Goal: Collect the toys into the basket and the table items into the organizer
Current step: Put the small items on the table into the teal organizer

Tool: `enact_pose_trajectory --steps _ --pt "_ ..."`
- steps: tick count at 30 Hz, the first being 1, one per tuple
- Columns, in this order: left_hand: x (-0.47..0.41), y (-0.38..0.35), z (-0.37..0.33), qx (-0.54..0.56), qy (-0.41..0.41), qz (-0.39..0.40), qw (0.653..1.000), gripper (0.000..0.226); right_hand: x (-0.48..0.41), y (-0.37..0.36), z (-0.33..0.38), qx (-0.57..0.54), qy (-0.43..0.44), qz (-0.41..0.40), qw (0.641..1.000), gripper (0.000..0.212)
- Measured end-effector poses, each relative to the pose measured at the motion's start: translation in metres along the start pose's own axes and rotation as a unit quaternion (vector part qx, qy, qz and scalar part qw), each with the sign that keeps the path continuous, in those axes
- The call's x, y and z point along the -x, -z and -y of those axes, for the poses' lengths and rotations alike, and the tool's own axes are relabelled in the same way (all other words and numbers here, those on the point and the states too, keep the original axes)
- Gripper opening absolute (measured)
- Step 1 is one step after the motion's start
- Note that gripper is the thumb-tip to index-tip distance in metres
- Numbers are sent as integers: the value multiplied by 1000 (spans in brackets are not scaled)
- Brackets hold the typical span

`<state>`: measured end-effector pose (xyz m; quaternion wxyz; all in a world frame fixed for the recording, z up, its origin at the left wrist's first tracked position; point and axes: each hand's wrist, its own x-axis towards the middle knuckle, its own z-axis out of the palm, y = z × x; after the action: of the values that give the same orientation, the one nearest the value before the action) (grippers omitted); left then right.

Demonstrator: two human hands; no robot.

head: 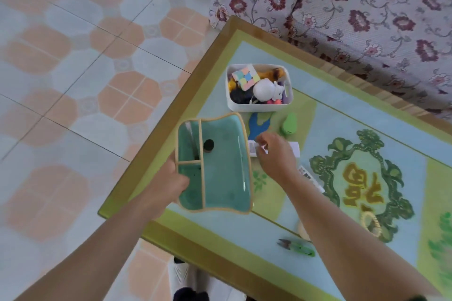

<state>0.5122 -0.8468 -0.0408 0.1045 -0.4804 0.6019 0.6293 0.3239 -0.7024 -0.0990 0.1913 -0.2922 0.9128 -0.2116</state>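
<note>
The left hand (171, 183) gripped the near-left rim of the teal, tan-edged, three-compartment organizer (220, 173), its fingers clenched over the wall at the small near compartment and holding it above the printed green-and-blue surface (354, 115). A short black cylindrical item (208, 145) lay in the large compartment, beyond those fingers, and a thin grey stick (190, 137) lay in the narrow far-left compartment.

The right hand (274, 154) was over the surface just right of the organizer. Its fingers (261, 140) were curled around a small white object; blur prevented identification of that object. A white printed paper strip (294, 149) lay flat beneath and beside those fingers. A green avocado-shaped plastic item (289, 124) sat just beyond them.

The white rectangular plastic basket (259, 105) stood further beyond the right fingers, holding a pastel puzzle cube (245, 77), a white round-headed figure (264, 90) and other toys.

Near the right forearm lay green-handled snips (297, 247) and a beige bead bracelet (370, 223). A second printed paper strip (311, 178) lay beside the right wrist.
</note>
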Motion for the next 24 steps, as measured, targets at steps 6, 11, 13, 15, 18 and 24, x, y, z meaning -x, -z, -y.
enact_pose_trajectory --steps 6,11,13,15,18,24 --pt "-10 39 20 -55 26 -4 998 64 31 -48 3 73 -152 152 974 46" --pt "-17 37 32 -52 28 3 998 59 51 -84 -7 89 -190 197 958 61" --pt "-19 32 38 -33 34 14 999 61 58 -95 -11 109 -176 184 961 50" --pt "-20 28 43 -33 34 21 999 65 63 -99 -16 106 -161 162 968 41" --pt "-21 21 46 -35 27 29 999 68 63 -89 -20 51 -179 130 974 40" --pt "-17 3 38 -22 9 36 999 65 51 -3 8 -112 -199 -57 972 36"
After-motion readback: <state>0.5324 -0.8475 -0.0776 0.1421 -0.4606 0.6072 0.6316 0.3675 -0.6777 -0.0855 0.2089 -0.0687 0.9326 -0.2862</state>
